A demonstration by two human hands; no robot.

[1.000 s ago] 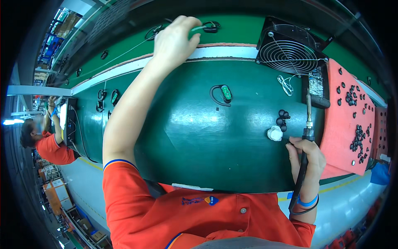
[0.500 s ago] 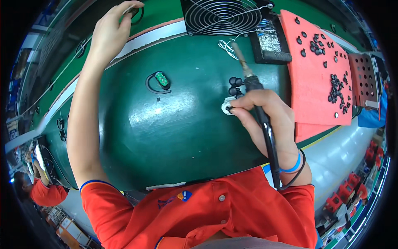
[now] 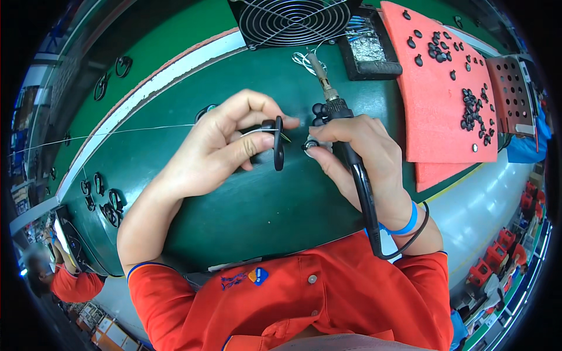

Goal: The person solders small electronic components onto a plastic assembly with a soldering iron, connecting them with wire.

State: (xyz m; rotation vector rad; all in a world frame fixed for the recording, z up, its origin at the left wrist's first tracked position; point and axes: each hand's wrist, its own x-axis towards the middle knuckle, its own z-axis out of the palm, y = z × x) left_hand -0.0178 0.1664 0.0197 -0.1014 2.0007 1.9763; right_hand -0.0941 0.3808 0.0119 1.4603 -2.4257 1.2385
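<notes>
My left hand [image 3: 225, 140] pinches a black ear-hook earphone shell [image 3: 279, 153] over the middle of the bench. A thin pale wire [image 3: 117, 136] runs in from the left to this hand, and a short wire end shows beside the shell. In my right hand [image 3: 372, 155] is a soldering iron [image 3: 358, 175], its tip pointing away from me. The thumb and forefinger of that hand also pinch a small round part [image 3: 309, 145], whose kind I cannot make out. Several black earbud pieces [image 3: 319, 110] lie just beyond. Another ear-hook piece [image 3: 205, 110] is partly hidden behind my left hand.
A fan with a wire guard [image 3: 293, 22] stands at the back, beside a black soldering-iron tray [image 3: 370, 58]. Pink foam [image 3: 433, 111] at right carries many small black parts. More ear-hooks [image 3: 111, 207] lie at left. A co-worker in red [image 3: 73, 284] sits far left.
My left hand has come from the far left down to the middle, bringing the ear-hook shell close to my right hand. The right hand keeps the iron and the small round part.
</notes>
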